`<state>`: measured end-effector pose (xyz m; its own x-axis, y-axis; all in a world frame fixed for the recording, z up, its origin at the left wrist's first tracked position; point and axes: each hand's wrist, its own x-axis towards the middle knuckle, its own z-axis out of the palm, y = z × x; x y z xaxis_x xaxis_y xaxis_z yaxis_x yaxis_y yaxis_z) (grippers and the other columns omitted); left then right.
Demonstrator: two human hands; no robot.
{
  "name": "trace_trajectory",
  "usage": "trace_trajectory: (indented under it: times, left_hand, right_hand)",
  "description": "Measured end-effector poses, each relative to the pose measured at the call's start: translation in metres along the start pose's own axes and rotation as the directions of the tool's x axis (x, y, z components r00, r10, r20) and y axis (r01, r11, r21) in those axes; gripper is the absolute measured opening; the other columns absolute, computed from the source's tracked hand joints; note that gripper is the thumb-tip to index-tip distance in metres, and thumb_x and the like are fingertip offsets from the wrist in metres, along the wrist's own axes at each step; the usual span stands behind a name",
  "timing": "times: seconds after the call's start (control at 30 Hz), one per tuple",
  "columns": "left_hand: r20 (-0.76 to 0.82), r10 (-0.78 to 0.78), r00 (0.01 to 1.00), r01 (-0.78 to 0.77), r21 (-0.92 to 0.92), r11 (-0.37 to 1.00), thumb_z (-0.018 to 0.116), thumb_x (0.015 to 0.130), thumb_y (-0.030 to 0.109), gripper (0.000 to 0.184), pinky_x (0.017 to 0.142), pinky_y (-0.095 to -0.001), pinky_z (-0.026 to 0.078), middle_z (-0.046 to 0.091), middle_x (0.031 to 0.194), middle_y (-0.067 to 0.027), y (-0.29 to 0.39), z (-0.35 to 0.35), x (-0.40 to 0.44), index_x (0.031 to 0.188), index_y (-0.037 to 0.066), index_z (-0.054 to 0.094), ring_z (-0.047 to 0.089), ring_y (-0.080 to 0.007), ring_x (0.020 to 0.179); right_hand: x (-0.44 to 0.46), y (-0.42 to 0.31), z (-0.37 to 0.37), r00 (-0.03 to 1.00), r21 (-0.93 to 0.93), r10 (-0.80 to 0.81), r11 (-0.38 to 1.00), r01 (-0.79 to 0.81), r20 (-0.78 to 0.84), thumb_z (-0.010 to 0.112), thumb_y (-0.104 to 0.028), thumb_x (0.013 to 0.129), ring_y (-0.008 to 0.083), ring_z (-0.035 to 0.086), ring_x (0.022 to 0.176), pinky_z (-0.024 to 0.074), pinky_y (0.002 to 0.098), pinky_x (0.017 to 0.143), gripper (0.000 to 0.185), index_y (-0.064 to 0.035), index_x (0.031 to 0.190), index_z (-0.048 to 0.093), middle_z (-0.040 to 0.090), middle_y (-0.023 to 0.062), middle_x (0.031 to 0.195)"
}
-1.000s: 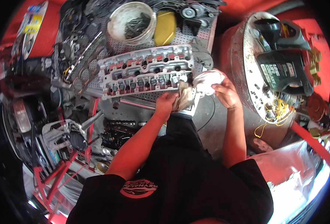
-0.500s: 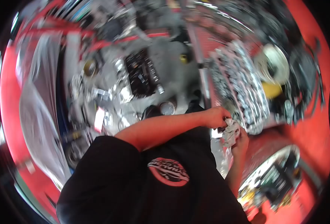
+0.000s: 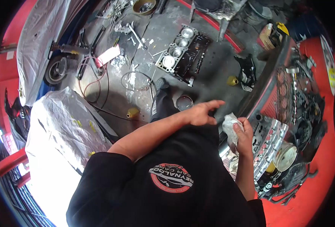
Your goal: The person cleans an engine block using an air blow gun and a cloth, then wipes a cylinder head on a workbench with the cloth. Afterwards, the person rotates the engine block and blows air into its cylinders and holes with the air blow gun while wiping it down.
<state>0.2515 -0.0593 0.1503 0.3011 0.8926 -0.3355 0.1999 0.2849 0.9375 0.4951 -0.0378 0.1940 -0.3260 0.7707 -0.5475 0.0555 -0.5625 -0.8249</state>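
My left hand [image 3: 206,112] is held out over the floor with its fingers apart and nothing in it. To its right, my right hand [image 3: 244,137] grips a crumpled whitish cloth [image 3: 231,126] between thumb and fingers. Just beyond that hand, a silver cylinder head [image 3: 267,145] lies on the red and grey workbench [image 3: 270,104]. An engine block [image 3: 184,53] with several round bores rests on the floor ahead.
Hoses [image 3: 106,85], wrenches [image 3: 138,37] and a yellow bottle [image 3: 133,112] lie on the floor. A covered vehicle [image 3: 67,117] stands at the left. A white bucket [image 3: 285,156] and dark engine parts sit at the right.
The view has swung from the bench toward the floor and the engine block. My left hand has come off the cloth and opened; my right hand still holds it.
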Motion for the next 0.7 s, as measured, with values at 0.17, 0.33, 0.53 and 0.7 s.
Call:
trace_trajectory:
  times: [0.17,0.33,0.53,0.7]
  left_hand:
    - [0.211,0.043,0.977,-0.001,-0.194,0.981,0.077,0.079,0.011,0.059,0.091,-0.0345,0.051,0.071,0.111,-0.0148,-0.014,-0.062,0.012,0.135,0.008,0.057,0.068,-0.0216,0.099]
    - [-0.006,-0.084,0.996,0.082,-0.166,0.983,0.078,0.079,0.013,0.032,0.079,-0.0358,0.052,0.072,0.096,-0.0114,-0.034,-0.127,0.017,0.106,0.002,0.067,0.069,-0.0249,0.089]
    - [0.152,0.136,0.979,-0.170,0.233,0.958,0.067,0.088,0.039,0.033,0.091,-0.0455,0.043,0.068,0.086,-0.0091,-0.051,-0.152,0.047,0.085,0.007,0.071,0.060,-0.0304,0.099]
    - [0.034,0.318,0.948,-0.312,0.318,0.895,0.070,0.085,0.035,0.032,0.082,-0.0449,0.048,0.068,0.085,-0.0123,-0.042,-0.139,0.081,0.078,0.004,0.069,0.061,-0.0324,0.093]
  right_hand:
    - [0.052,-0.034,0.090,0.997,0.179,0.017,0.984,-0.004,-0.072,0.068,-0.002,0.085,0.0239,0.064,0.100,0.0544,0.0324,0.086,0.061,-0.0048,0.139,0.041,0.061,0.0160,0.118]
    - [0.059,-0.066,0.127,0.974,0.055,0.127,0.991,-0.119,-0.185,0.069,-0.003,0.086,0.0279,0.064,0.104,0.0564,0.0415,0.090,0.064,-0.0040,0.143,0.038,0.060,0.0179,0.119]
    - [0.072,-0.019,0.081,0.892,-0.443,0.170,0.819,-0.364,-0.418,0.071,-0.023,0.094,0.0119,0.060,0.096,0.0496,0.0263,0.085,0.030,0.0000,0.113,0.064,0.065,0.0053,0.103]
    - [0.161,0.039,0.071,0.903,0.054,0.148,0.989,-0.138,-0.403,0.055,-0.034,0.102,0.0202,0.057,0.118,0.0439,0.0316,0.102,0.048,-0.0039,0.139,0.048,0.057,0.0122,0.132]
